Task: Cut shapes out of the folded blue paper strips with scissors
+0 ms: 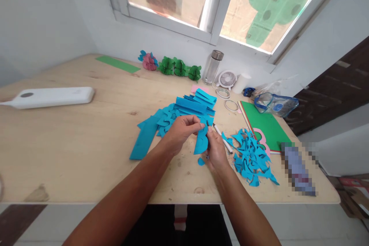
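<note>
Between thumb and fingers, my left hand [184, 130] pinches a blue paper piece [201, 143] with curved lines and a wavy edge. My right hand [216, 147] is closed at the paper's right side, around what look like small scissors [207, 123]; a dark blade tip shows by the paper, and the rest is mostly hidden in the fingers. Behind my hands lies a stack of folded blue paper strips [190, 105]. Cut blue shapes [167, 117] and a long blue strip [145, 138] rest to the left. A small blue scrap [201, 161] lies below the held paper.
Blue offcuts [250, 157] are heaped to the right, near a white marker [223, 139], green sheets [268, 125] and a pink paper shape [262, 140]. Tape rolls [231, 105], a small fan [227, 79], a glass bottle [212, 68] and paper ornaments [179, 67] stand behind. A white device [54, 97] lies left.
</note>
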`<state>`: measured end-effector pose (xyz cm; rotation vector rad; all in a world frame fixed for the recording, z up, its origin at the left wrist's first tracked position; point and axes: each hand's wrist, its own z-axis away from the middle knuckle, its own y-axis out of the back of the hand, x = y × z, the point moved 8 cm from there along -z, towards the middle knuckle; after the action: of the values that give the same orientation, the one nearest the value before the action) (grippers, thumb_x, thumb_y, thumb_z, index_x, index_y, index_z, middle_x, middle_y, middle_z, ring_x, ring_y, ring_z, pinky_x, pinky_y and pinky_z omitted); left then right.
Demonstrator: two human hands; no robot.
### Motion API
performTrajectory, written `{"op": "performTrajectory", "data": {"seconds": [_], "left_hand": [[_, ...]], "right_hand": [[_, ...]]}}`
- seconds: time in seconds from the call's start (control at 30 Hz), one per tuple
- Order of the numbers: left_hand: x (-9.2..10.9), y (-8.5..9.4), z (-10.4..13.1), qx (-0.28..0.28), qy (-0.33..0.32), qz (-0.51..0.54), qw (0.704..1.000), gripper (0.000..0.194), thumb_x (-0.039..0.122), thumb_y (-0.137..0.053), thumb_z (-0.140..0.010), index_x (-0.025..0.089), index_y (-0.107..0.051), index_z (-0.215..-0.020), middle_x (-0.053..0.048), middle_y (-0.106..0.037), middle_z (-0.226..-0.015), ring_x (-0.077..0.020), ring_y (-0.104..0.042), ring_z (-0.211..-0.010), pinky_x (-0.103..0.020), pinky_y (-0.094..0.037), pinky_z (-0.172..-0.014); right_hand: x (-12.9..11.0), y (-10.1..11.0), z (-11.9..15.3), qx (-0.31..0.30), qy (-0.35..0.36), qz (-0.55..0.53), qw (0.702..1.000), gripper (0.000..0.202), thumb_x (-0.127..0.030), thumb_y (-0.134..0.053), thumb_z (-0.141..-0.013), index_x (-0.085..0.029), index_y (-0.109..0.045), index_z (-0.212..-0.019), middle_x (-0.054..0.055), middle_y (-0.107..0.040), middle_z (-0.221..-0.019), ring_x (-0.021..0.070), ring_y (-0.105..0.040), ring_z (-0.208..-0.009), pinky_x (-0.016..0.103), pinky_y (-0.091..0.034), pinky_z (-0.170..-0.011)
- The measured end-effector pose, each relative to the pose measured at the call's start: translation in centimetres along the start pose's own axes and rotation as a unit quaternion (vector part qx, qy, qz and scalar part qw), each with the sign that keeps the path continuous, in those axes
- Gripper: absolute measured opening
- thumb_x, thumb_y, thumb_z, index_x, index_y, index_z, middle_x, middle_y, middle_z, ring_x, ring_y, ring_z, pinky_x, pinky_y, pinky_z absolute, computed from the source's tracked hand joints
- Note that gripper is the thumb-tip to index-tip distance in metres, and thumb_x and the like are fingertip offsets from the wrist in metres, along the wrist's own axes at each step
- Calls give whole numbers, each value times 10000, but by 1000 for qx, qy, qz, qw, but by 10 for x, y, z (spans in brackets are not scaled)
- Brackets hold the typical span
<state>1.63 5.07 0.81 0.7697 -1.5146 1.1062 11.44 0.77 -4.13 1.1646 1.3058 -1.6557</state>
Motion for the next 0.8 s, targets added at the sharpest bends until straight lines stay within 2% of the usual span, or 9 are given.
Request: {"op": "performTrajectory", "data": {"seconds": [0.33,0.8], "left_hand": [[0,0,0,-13,4,6,1000,248,307,-705,-625,174,-521,-526,30,-496,-548,-115,-453,-570,-262,-371,-572],[0,1,-1,-10,3,8,1000,246,302,-701,-618,172,-518,-518,32,-482,-543,-107,-434,-563,-255,-360,-566]], "right_hand": [[-7,-3,2,-1,9,25,1000,485,-619,-625,-701,-199,-432,-554,-96,-348,-365,43,-251,-311,207,-162,-334],[-5,-2,1,0,5,26,1000,487,-628,-613,-708,-199,-440,-554,-96,-337,-364,45,-232,-310,211,-146,-334]]}}
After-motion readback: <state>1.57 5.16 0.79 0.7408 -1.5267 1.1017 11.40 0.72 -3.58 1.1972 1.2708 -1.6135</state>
